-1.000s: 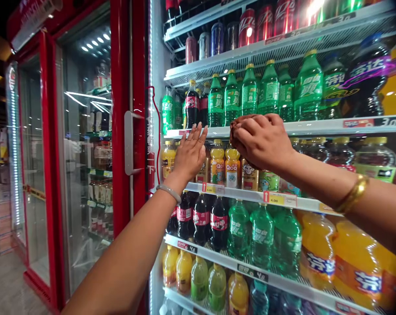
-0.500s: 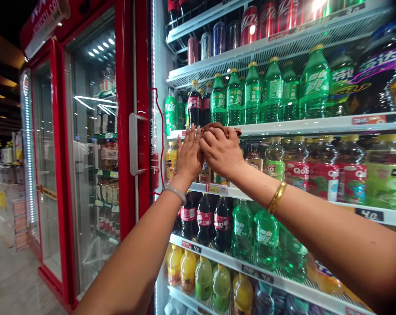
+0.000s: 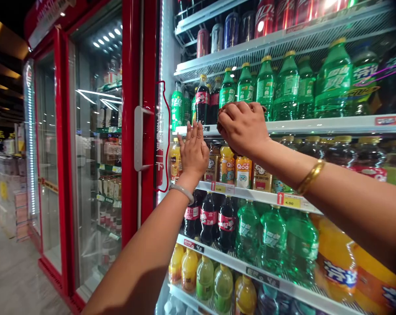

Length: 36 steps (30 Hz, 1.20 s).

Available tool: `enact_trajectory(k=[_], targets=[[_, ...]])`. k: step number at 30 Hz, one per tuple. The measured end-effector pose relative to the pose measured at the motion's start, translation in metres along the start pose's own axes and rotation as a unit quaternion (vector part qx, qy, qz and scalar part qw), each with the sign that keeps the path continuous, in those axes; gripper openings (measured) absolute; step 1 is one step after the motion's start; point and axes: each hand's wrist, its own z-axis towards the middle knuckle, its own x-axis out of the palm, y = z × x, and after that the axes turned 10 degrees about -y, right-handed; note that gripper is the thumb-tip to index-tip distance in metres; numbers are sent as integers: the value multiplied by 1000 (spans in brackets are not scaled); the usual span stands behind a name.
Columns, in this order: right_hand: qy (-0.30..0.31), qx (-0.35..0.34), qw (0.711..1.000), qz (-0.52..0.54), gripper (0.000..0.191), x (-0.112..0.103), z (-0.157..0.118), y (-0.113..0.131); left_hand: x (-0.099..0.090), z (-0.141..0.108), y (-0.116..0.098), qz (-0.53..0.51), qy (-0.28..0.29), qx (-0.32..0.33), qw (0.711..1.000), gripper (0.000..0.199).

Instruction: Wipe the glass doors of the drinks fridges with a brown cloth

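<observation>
Against the glass door of a lit drinks cooler, my left hand [image 3: 194,151] lies flat with its fingers stretched upward and holds nothing. To its right and a little higher, my right hand [image 3: 242,127] is curled over a brown cloth [image 3: 220,127], pressing it to the glass. Most of the cloth is hidden under the palm; only its edges show. Green bottles [image 3: 263,89] and a cola bottle [image 3: 202,100] stand on the shelf behind the glass near both hands.
A white door handle [image 3: 139,138] on a red frame [image 3: 129,109] is left of my hands. Further left is another glass-doored cooler [image 3: 97,175]. Stacked boxes [image 3: 7,197] stand at the far left. Price labels [image 3: 291,200] line the shelf edges.
My right hand has moved right and slightly up with the cloth, away from my left hand. The left hand keeps its flat pose. The view has shifted slightly.
</observation>
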Motion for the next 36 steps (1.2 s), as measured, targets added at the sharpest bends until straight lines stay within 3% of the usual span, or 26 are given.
enact_trajectory(k=[4, 7, 13, 16, 20, 23, 27, 32, 36], targets=[[-6, 29, 998, 61, 30, 21, 16, 27, 3, -2, 7, -34, -23, -33, 999, 61], [-3, 24, 996, 89, 34, 26, 13, 48, 5, -3, 13, -51, -28, -47, 997, 66], [23, -22, 991, 127, 38, 5, -26, 65, 0, 0, 15, -32, 5, -46, 998, 72], [42, -64, 988, 132, 32, -17, -48, 55, -3, 1, 11, -7, 29, -29, 999, 67], [79, -140, 977, 137, 28, -45, -62, 19, -5, 3, 6, 14, 40, -22, 999, 62], [65, -107, 988, 96, 27, -52, -55, -14, -5, 2, 4, 12, 46, -24, 999, 62], [33, -1, 999, 21, 30, -35, -27, -35, -6, 1, 3, 10, 53, -19, 998, 62], [-4, 115, 993, 37, 27, -1, 4, 0, -4, -2, 6, 1, 39, -19, 999, 61], [5, 90, 993, 70, 32, 10, -5, 44, -5, -2, 7, 26, 53, -22, 998, 61]])
